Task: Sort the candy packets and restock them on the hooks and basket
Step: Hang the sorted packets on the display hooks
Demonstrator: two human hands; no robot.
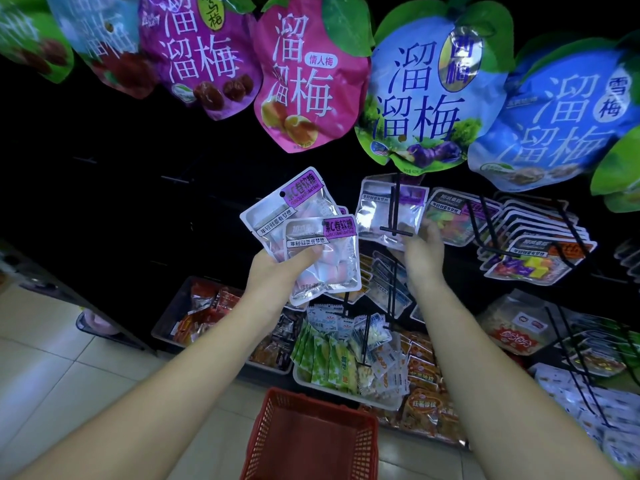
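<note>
Packets (311,237) of soft candy are going onto the hooks right now. The left hand (277,268) holds a small bunch of them up in front of the dark shelf. Its fingers are curled round the back and its thumb presses on the front one. I can count three in the bunch, and more may hide behind. The right hand (423,247) pinches the bottom edge of one hanging packet (377,213) of the same kind, which sits on a black hook (396,233). Next, I think, that one needs a push back along the hook. Then the right hand must take a new one from the bunch and line up its little hole. One red basket (277,427) sits on the floor below. About seven big plum bags (304,84) hang along the top.
</note>
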